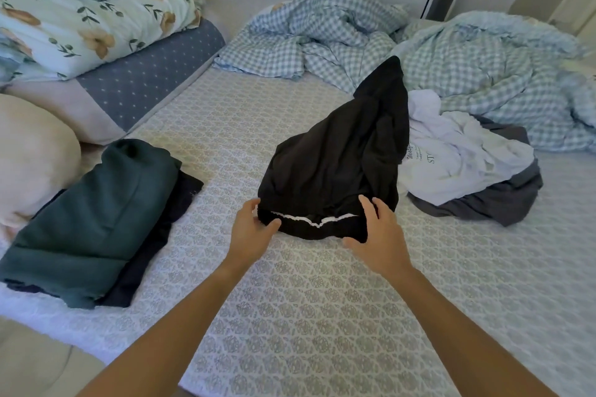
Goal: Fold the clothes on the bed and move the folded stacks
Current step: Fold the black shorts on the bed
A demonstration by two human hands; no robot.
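Both hands, left hand [254, 229] and right hand [374, 229], pinch the near hem of the black garment [338, 158] (soft, limp, light), which trails beyond the fingers across the bed [290, 316], best held at its corners.

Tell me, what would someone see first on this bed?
Probably the black garment in the middle of the bed, with the left hand and right hand gripping its near edge. Next, the folded green stack on the left and the white and grey clothes pile on the right.
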